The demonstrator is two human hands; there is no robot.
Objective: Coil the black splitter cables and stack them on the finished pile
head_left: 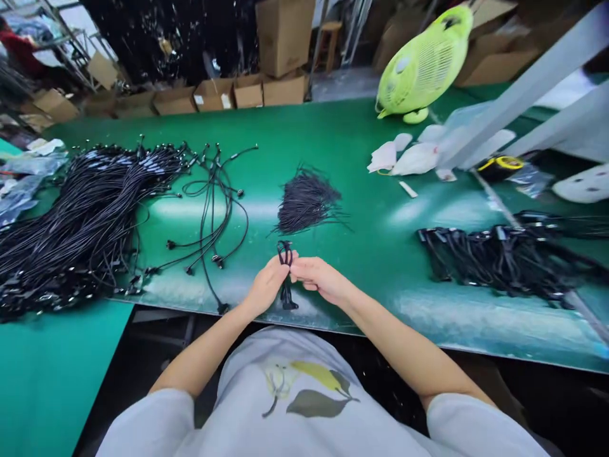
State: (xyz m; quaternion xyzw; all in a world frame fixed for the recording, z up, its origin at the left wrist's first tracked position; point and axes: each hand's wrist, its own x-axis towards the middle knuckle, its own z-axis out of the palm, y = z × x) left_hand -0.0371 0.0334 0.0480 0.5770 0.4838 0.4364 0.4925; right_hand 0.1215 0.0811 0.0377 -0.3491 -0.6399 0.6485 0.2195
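My left hand (267, 287) and my right hand (320, 279) meet near the front edge of the green table (333, 133). Both pinch a folded black cable (285, 255) held upright between them; its loops stick up above my fingers and its ends hang below. Just beyond my hands lies a small heap of thin black ties (307, 202). A few loose black cables (214, 209) with plugs lie to the left of my hands.
A big pile of black cables (80, 222) covers the table's left side. Bundled black cables (499, 260) lie at the right. At the back right stand a lime-green fan (425, 63) and white bags (409, 157). Cardboard boxes (283, 38) stand behind the table.
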